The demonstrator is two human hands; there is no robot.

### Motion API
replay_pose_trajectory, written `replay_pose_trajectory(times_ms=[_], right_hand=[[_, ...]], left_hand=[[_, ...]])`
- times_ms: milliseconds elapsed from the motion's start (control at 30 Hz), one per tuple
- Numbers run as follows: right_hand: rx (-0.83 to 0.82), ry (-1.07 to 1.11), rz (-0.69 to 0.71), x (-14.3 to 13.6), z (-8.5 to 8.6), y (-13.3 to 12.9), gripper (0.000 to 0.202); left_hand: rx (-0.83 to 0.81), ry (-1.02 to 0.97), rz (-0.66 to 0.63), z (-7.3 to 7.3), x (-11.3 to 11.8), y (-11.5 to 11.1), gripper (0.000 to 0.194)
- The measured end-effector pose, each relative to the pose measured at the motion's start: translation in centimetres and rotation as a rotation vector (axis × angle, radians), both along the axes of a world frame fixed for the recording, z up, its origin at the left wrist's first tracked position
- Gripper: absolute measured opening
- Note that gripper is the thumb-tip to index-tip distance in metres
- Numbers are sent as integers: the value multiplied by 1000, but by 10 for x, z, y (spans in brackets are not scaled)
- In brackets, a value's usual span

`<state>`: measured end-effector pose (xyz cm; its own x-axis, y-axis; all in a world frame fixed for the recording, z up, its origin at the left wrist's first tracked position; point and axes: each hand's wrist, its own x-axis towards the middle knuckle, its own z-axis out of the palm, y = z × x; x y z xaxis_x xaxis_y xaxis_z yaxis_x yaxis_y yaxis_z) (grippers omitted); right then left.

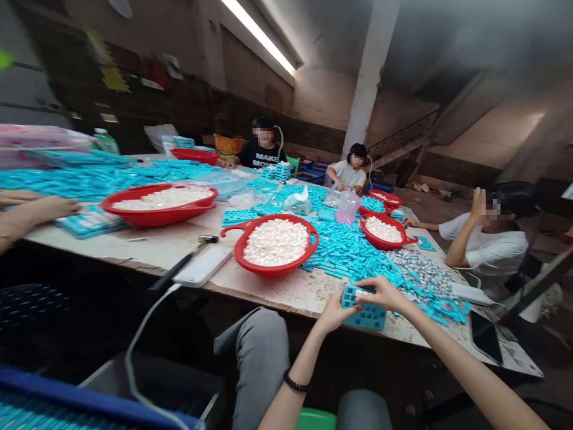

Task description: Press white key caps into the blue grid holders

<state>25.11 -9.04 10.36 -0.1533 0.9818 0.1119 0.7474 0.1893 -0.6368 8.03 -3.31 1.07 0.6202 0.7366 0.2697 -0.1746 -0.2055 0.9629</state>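
Observation:
At the table's front edge my left hand [335, 312] grips the left side of a light-blue plastic plate [348, 295] with rows of square holes. My right hand [381, 295] is closed at the plate's upper right, with a few small white pieces beside its fingers. A second light-blue grid plate [367, 319] shows just below, over the table edge; I cannot tell whether the two are joined. Left of my hands stands a red basin [274, 271] heaped with small white pieces [276, 241]. Behind my hands lies a spread of loose blue plastic parts [344, 251].
A white power bank [203, 266] with a cable and a hammer [181, 263] lie front left. More red basins [156, 217] stand around. Grey speckled bits [421, 269] and a dark phone [486, 335] are on the right. Other people sit around; a co-worker's hands [40, 209] are far left.

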Motion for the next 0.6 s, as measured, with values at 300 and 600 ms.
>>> replay_pose_trajectory(times_ms=[300, 600], right_hand=[[16, -66, -66, 12, 1, 6, 49], [-86, 327, -214, 31, -15, 15, 61]], left_hand=[[-88, 10, 65, -9, 6, 15, 52], [-539, -209, 191, 9, 1, 9, 52]])
